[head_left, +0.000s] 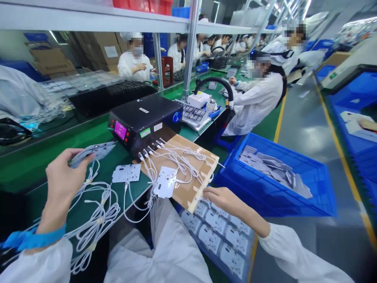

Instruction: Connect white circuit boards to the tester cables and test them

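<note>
My left hand (65, 175) is raised over the left side of the bench, its fingers closed on a white circuit board (98, 150) seen nearly edge-on; whether more than one is stacked there I cannot tell. At the taped edge of a cardboard sheet (188, 188), the fingers of my right hand (220, 199) are pinched together; what is between them is hidden. One circuit board (165, 182) lies on the cardboard with a white cable at its side. Another circuit board (126, 173) rests on the green bench, a cable plug (126, 187) at its lower edge.
White cables (176, 157) run from a black test box (144, 114) with a pink screen. Coiled cables (101, 212) lie at left. A tray of boards (218, 236) sits low beside my legs. A blue bin (273, 188) holds grey-white pieces. A co-worker (259, 94) sits farther along the bench.
</note>
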`<state>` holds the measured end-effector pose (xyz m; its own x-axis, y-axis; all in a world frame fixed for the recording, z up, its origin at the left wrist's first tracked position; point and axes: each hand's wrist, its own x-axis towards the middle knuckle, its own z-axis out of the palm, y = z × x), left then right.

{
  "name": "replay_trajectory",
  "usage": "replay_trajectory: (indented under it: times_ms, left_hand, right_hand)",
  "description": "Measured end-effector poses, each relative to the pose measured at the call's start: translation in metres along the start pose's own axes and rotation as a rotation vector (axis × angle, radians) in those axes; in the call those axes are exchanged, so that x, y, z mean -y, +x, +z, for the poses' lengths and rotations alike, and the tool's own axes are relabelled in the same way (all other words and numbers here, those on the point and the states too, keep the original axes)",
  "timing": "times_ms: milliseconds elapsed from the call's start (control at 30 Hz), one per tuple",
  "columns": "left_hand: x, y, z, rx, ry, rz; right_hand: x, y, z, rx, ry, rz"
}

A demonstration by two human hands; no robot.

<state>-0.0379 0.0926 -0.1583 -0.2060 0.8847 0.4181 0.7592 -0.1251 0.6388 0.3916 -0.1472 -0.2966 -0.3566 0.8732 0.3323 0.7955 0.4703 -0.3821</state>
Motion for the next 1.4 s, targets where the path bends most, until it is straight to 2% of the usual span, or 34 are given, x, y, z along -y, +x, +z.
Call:
replay_trajectory:
  times_ms: [67, 167, 233, 300, 400, 600, 767, 867, 933, 1033, 1167, 1400]
  left_hand:
    - [-0.005, -0.027, -0.018, 0.059, 0.078, 0.054]
    - [-0.008, -0.062, -0.035, 0.137, 0.109, 0.036]
    - [-0.009, -0.08, -0.042, 0.149, 0.078, 0.012]
    - [-0.012, -0.093, -0.047, 0.148, 0.021, -0.007]
    - [-0.016, -0.106, -0.051, 0.153, -0.059, -0.049]
    - [-0.016, -0.111, -0.039, 0.245, -0.158, -0.113]
    - [-0.017, -0.11, -0.024, 0.335, -0.278, -0.14]
    - [-0.02, -0.109, -0.019, 0.377, -0.46, -0.253]
    - [-0.022, -0.107, -0.015, 0.376, -0.587, -0.337]
    - [-0.028, -0.106, -0.005, 0.357, -0.768, -0.427]
    - [-0.035, -0.11, 0.011, 0.368, -0.937, -0.526]
    - [-0.038, -0.117, 0.022, 0.398, -0.965, -0.572]
  right_hand:
    - [0.011, 0.008, 0.002, -0.154, 0.362, 0.309]
    - [0.032, 0.029, 0.016, -0.518, 0.866, 0.683]
    - [0.045, 0.049, 0.028, -0.748, 1.073, 0.776]
    - [0.055, 0.071, 0.038, -0.926, 1.189, 0.79]
    - [0.067, 0.102, 0.043, -1.07, 1.25, 0.76]
    - [0.075, 0.13, 0.035, -1.127, 1.135, 0.727]
    - [0.074, 0.125, 0.037, -1.116, 0.975, 0.704]
    - [0.082, 0.117, 0.046, -1.053, 0.804, 0.706]
    - [0.093, 0.114, 0.055, -0.999, 0.701, 0.632]
    - [0.113, 0.114, 0.07, -0.912, 0.586, 0.435]
    - [0.133, 0.123, 0.085, -0.858, 0.514, 0.215]
    - [0.135, 0.134, 0.089, -0.883, 0.433, 0.144]
